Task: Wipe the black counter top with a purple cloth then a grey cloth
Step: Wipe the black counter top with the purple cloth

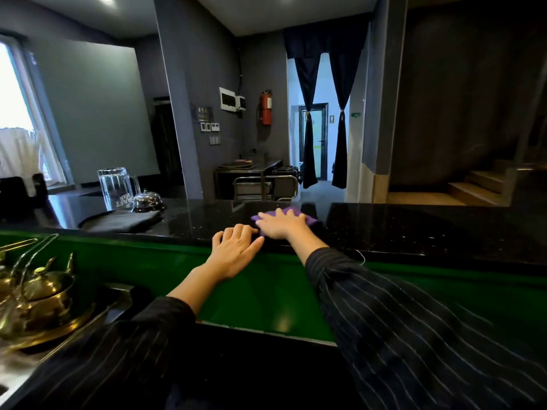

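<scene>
The black speckled counter top (399,229) runs across the middle of the view, above a green front panel. A purple cloth (307,218) lies on it near the centre, under my right hand (281,224), which presses flat on the cloth with fingers spread. My left hand (235,251) rests on the counter's near edge just left of the right hand, fingers loosely curled, holding nothing. A dark grey cloth (121,221) lies folded on the counter to the left.
A glass pitcher (117,187) and a metal service bell (147,199) stand behind the grey cloth. Brass teapots on a brass tray (38,300) sit on the lower surface at the left. Beyond the counter are a steel cart, a curtained doorway and stairs.
</scene>
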A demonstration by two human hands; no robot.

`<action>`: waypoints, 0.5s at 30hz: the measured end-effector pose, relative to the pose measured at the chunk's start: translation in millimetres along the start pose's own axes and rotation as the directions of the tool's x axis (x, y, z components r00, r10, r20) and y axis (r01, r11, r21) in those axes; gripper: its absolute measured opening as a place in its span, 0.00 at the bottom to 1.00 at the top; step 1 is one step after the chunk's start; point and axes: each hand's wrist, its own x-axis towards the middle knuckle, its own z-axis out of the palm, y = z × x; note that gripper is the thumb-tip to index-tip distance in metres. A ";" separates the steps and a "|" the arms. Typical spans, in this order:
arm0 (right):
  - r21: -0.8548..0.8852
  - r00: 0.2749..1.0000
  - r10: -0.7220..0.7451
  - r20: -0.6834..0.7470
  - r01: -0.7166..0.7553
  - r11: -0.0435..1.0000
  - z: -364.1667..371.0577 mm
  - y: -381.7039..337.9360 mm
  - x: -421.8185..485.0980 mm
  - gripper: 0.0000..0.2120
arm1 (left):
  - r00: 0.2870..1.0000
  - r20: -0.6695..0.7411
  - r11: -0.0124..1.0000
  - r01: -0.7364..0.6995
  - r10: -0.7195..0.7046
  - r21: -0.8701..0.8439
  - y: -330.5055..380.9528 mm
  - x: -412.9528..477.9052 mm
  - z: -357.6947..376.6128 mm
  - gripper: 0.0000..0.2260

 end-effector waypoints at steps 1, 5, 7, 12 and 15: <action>-0.004 0.998 -0.067 0.020 0.067 0.998 1.2 -3.9 -4.8 0.26 | 1.000 0.017 1.000 0.003 -0.003 -0.008 -0.1 0.1 -3.5 0.20; 0.005 0.994 -0.094 0.055 0.094 0.996 -8.0 37.5 -36.2 0.28 | 0.989 0.124 0.996 -0.087 0.083 0.022 -23.6 -5.1 -16.1 0.22; 0.032 0.999 0.051 0.004 -0.051 0.998 -12.6 82.1 -57.6 0.25 | 0.990 0.114 0.994 -0.091 0.083 0.064 -49.6 -11.9 -19.3 0.22; 0.143 0.824 0.557 -0.099 -0.542 0.828 -21.3 139.4 -113.2 0.30 | 0.996 0.068 0.987 -0.070 0.061 0.143 -116.7 -26.9 -26.6 0.25; 0.146 0.562 0.819 -0.114 -0.806 0.574 -17.3 127.8 -102.5 0.36 | 0.992 0.068 0.988 -0.112 0.105 0.105 -122.9 -27.4 -27.0 0.28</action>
